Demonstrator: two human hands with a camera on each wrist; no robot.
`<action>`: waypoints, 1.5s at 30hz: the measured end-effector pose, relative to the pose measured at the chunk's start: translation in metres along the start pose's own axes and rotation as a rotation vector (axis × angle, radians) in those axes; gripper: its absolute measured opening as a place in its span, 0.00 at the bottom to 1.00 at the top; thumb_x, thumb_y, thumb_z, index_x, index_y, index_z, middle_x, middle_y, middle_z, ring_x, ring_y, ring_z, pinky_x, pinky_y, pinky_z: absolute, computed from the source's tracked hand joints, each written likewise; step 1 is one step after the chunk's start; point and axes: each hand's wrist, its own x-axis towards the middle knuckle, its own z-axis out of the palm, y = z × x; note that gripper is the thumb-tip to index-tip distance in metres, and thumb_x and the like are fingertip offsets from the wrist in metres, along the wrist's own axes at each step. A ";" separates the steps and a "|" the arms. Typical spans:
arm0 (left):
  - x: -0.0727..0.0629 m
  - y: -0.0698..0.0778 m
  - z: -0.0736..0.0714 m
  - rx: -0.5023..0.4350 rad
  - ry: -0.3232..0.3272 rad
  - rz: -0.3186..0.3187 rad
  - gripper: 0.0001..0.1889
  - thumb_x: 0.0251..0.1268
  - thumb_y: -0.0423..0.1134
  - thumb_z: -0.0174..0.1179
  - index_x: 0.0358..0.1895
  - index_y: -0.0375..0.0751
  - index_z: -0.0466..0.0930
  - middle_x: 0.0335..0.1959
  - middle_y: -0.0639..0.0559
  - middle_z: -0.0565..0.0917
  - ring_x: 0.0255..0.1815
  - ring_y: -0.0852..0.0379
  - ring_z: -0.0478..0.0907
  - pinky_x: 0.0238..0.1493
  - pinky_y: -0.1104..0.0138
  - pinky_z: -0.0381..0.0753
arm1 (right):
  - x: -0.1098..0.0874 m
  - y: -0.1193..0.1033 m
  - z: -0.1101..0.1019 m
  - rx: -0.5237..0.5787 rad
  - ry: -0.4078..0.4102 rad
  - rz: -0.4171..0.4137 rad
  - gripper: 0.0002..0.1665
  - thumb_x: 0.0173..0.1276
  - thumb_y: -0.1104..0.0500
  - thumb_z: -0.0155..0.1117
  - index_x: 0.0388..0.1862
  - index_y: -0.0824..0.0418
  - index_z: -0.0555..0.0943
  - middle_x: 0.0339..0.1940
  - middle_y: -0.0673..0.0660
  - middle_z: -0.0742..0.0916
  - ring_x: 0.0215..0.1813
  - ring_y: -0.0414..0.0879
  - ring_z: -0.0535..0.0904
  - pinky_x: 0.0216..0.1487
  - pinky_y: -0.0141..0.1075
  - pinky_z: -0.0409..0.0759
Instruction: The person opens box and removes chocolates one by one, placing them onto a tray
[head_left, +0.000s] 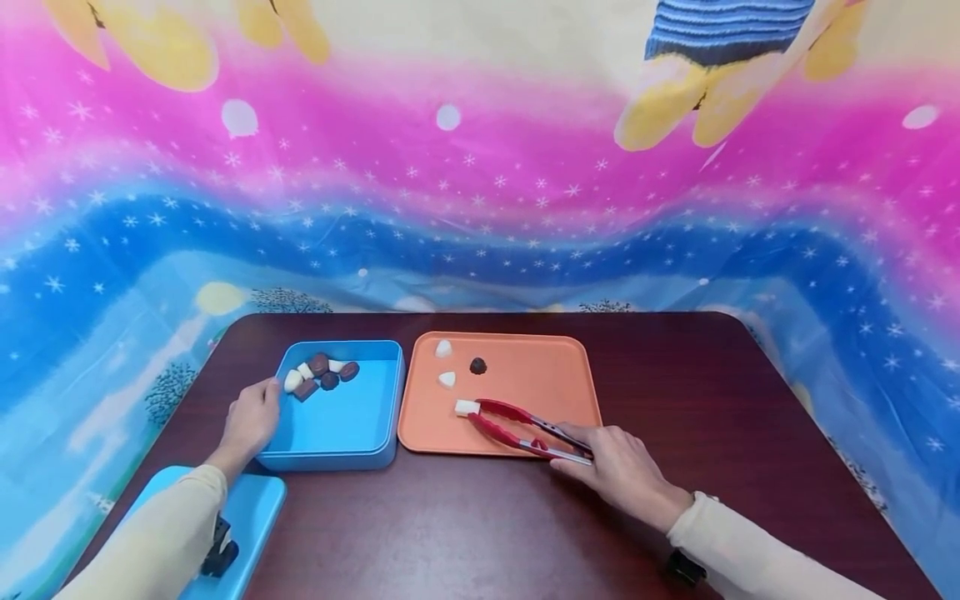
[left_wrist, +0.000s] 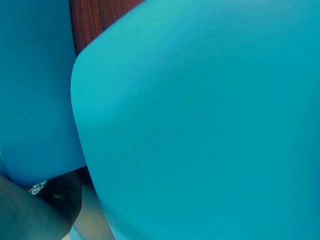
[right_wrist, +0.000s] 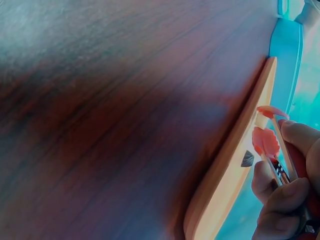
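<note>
My right hand (head_left: 618,471) grips a pair of red-tipped tongs (head_left: 510,421). Between or against the tong tips lies a white block-shaped chocolate (head_left: 467,407), over the orange tray (head_left: 555,383). Two white pieces, one a pointed chocolate (head_left: 447,379), and a dark round chocolate (head_left: 477,366) also lie on that tray. On the left, my left hand (head_left: 251,421) holds the side wall of an open blue box (head_left: 333,461). Brown and white chocolates (head_left: 318,363) cluster in the box's far left part. In the right wrist view, fingers (right_wrist: 285,200) wrap the tongs' handles.
A light blue lid (head_left: 258,508) lies at the near left, partly under my left forearm. Box and tray stand side by side on a dark brown table (head_left: 450,525). A patterned cloth (head_left: 480,167) hangs behind and around the table.
</note>
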 end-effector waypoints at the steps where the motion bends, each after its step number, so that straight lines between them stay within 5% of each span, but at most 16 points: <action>1: 0.000 0.000 0.000 -0.001 -0.007 -0.005 0.29 0.85 0.53 0.25 0.37 0.34 0.69 0.24 0.48 0.61 0.31 0.48 0.69 0.37 0.59 0.66 | 0.000 0.001 0.000 0.000 -0.002 0.003 0.32 0.59 0.41 0.76 0.62 0.48 0.84 0.27 0.45 0.86 0.25 0.38 0.69 0.28 0.35 0.70; 5: 0.000 0.002 -0.001 0.000 -0.019 -0.013 0.31 0.85 0.52 0.25 0.50 0.27 0.72 0.27 0.45 0.65 0.40 0.42 0.73 0.41 0.55 0.69 | 0.000 0.003 0.001 0.003 -0.005 0.011 0.33 0.59 0.41 0.77 0.62 0.49 0.84 0.31 0.47 0.88 0.26 0.38 0.70 0.28 0.35 0.70; 13: -0.002 0.003 -0.001 0.012 -0.005 0.008 0.29 0.85 0.51 0.25 0.40 0.29 0.70 0.28 0.39 0.67 0.35 0.42 0.72 0.39 0.55 0.70 | 0.000 0.003 0.003 0.022 -0.018 0.028 0.33 0.59 0.41 0.76 0.62 0.49 0.84 0.39 0.49 0.91 0.25 0.38 0.70 0.29 0.35 0.70; 19: -0.004 0.002 -0.003 -0.004 -0.030 0.001 0.34 0.85 0.51 0.24 0.67 0.22 0.66 0.55 0.23 0.74 0.57 0.29 0.72 0.57 0.38 0.74 | 0.000 0.003 0.000 0.048 -0.019 0.052 0.36 0.57 0.37 0.76 0.64 0.47 0.82 0.24 0.44 0.82 0.23 0.37 0.67 0.28 0.33 0.68; 25: -0.003 0.001 -0.002 0.000 -0.022 0.008 0.31 0.85 0.51 0.25 0.51 0.25 0.72 0.29 0.39 0.68 0.44 0.36 0.74 0.43 0.51 0.72 | 0.001 0.003 -0.011 0.062 0.035 0.040 0.47 0.51 0.31 0.78 0.67 0.53 0.80 0.19 0.46 0.74 0.23 0.39 0.65 0.25 0.33 0.65; 34: -0.002 -0.002 -0.001 0.005 -0.012 -0.014 0.30 0.85 0.52 0.25 0.39 0.31 0.70 0.26 0.44 0.63 0.37 0.43 0.73 0.40 0.55 0.69 | 0.009 -0.005 -0.020 0.082 0.057 0.032 0.50 0.52 0.31 0.77 0.69 0.53 0.77 0.25 0.51 0.79 0.24 0.40 0.66 0.21 0.32 0.64; 40: -0.002 -0.003 -0.001 -0.002 0.000 -0.001 0.32 0.85 0.52 0.26 0.51 0.24 0.71 0.37 0.29 0.73 0.42 0.36 0.75 0.44 0.49 0.76 | 0.013 -0.015 -0.017 0.140 0.025 0.047 0.52 0.49 0.34 0.81 0.70 0.53 0.76 0.34 0.52 0.85 0.32 0.41 0.73 0.29 0.34 0.72; 45: -0.003 -0.002 0.001 -0.004 -0.006 -0.003 0.28 0.85 0.52 0.27 0.36 0.32 0.69 0.26 0.43 0.64 0.33 0.46 0.72 0.38 0.57 0.70 | 0.014 -0.024 -0.015 0.176 0.009 0.057 0.50 0.48 0.34 0.81 0.68 0.52 0.77 0.34 0.51 0.85 0.31 0.41 0.73 0.30 0.35 0.72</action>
